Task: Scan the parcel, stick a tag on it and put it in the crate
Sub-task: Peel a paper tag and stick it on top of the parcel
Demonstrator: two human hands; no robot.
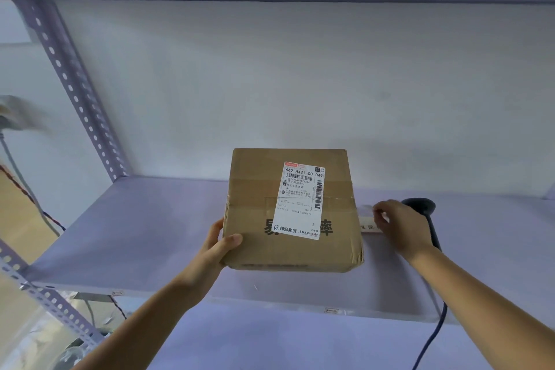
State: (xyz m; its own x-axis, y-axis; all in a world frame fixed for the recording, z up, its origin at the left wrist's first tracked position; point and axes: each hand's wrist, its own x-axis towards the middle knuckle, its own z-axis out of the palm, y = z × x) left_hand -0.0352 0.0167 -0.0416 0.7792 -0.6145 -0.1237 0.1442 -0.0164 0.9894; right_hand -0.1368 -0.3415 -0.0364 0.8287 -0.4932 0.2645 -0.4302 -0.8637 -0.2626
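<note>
Parcel (292, 210) sits mid-shelf (144, 234), nearer front edge, shipping label (301, 200) facing up. We judge tag step in hand: peel cleanly, press tag flat on bare cardboard, keep barcode uncovered. Our left hand (220, 245) steadies parcel's near left corner, thumb on top, fingers wrapped down side, forearm reaching up from below. Our right hand (401, 227) hovers beside parcel's right edge, fingertips pinching small pale tag strip (368, 219); scanner (426, 216) lies just behind it.
</note>
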